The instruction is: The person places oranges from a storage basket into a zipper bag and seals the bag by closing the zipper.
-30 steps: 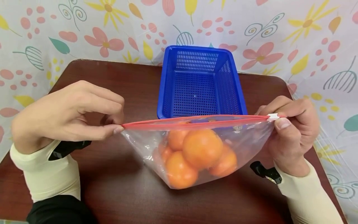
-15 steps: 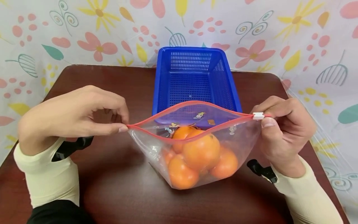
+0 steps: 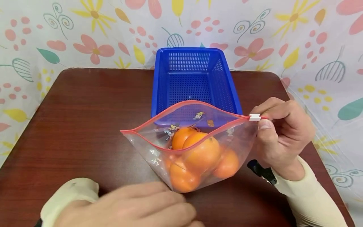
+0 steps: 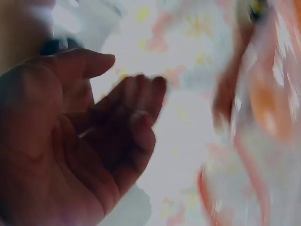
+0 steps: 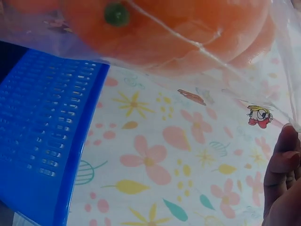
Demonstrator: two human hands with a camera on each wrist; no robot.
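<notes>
My right hand (image 3: 286, 135) pinches the corner of a clear zip bag (image 3: 153, 151) beside its white slider (image 3: 254, 117). The red-edged mouth of the bag gapes wide, and its left corner sticks out unsupported. Several oranges (image 3: 201, 151) lie bunched inside; one shows a green stem end in the right wrist view. Away from the bag, my left hand (image 3: 133, 205) is low at the front, blurred in the head view. Its fingers are loosely bent with nothing between them in the left wrist view (image 4: 94, 127).
Behind the bag stands a blue plastic basket (image 3: 195, 85) with slotted walls; no contents show in it. Both are over a dark reddish-brown table (image 3: 93, 104). A flower-patterned sheet (image 3: 113, 31) hangs along the back and right side.
The bag's mouth has spread from nearly closed to wide. My left hand has let go of the left corner and moved down toward the front. My right hand keeps its pinch.
</notes>
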